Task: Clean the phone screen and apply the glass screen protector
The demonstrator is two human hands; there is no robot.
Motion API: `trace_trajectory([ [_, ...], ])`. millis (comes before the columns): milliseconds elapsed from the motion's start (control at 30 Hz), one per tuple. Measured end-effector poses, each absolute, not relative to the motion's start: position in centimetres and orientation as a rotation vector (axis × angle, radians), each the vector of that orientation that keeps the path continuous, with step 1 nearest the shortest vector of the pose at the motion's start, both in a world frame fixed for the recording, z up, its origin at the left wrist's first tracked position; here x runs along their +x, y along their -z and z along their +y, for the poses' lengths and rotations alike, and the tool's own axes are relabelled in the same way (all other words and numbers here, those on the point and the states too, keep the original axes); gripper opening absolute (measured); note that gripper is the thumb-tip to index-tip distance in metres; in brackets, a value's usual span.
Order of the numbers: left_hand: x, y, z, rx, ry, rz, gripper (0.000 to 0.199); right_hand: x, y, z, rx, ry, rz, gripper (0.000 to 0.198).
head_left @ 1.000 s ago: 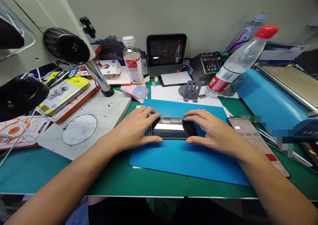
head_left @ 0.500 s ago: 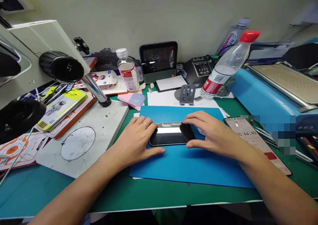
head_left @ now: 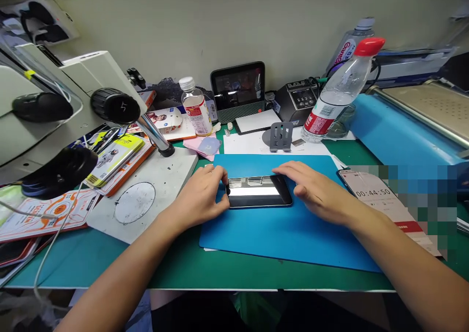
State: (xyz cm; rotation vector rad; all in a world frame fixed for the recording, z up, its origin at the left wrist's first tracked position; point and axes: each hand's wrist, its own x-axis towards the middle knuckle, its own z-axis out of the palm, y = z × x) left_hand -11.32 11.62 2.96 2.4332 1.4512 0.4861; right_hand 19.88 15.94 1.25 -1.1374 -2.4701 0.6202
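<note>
A black smartphone (head_left: 260, 195) lies flat and sideways on a blue mat (head_left: 286, 239), its glossy face mirroring a bright light. My left hand (head_left: 203, 192) grips the phone's left end, thumb at the near corner and curled fingers at the far one. A ring shows on one finger. By the phone's far right corner, my right hand (head_left: 311, 190) is open, with fingers stretched out and the thumb apart. Its fingertips reach the far edge; whether they touch it I cannot tell. Right of the mat lies a larger phone (head_left: 381, 195) with a running timer on its screen.
On the left stands a microscope (head_left: 88, 87) over its pale base plate (head_left: 172, 175). Behind the mat are a grey phone stand (head_left: 281, 137), a small bottle (head_left: 198, 112) and a smart display (head_left: 240, 90). A red-capped bottle (head_left: 330, 102) and a blue machine (head_left: 403, 131) stand right.
My left thumb has drawn in from the phone's near edge to its left end. The right thumb has lifted off the near right corner. The whole view has shifted slightly.
</note>
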Motion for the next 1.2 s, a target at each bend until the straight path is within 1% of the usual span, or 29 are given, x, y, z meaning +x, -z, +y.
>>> trace_trajectory([
  [167,-11.2,-2.8,11.9,2.385,-0.475,1.432,0.014,19.6,-1.3,16.1,-1.165,-0.625,-2.426,0.101],
  [333,-10.4,-3.7,11.9,2.359,-0.377,1.425,0.014,19.2,-1.8,16.0,-1.188,-0.644,-2.435,0.104],
  [567,-9.8,-5.0,11.8,2.424,-0.234,1.474,0.015,19.3,-1.3,15.9,-1.161,-0.635,-2.452,0.095],
  [700,-9.7,-5.4,11.9,2.478,-0.153,1.442,0.02,19.2,-1.9,15.6,-1.13,-0.667,-2.445,0.091],
  [833,-9.0,-5.5,11.9,2.506,-0.097,1.417,0.024,19.2,-2.1,15.5,-1.132,-0.665,-2.454,0.092],
  [967,-9.0,-5.5,11.9,2.533,-0.047,1.427,0.023,19.3,-2.0,15.5,-1.143,-0.66,-2.474,0.096],
  [1200,-9.9,-6.0,12.4,2.571,0.026,1.433,0.024,19.3,-1.9,15.7,-1.118,-0.647,-2.48,0.09],
])
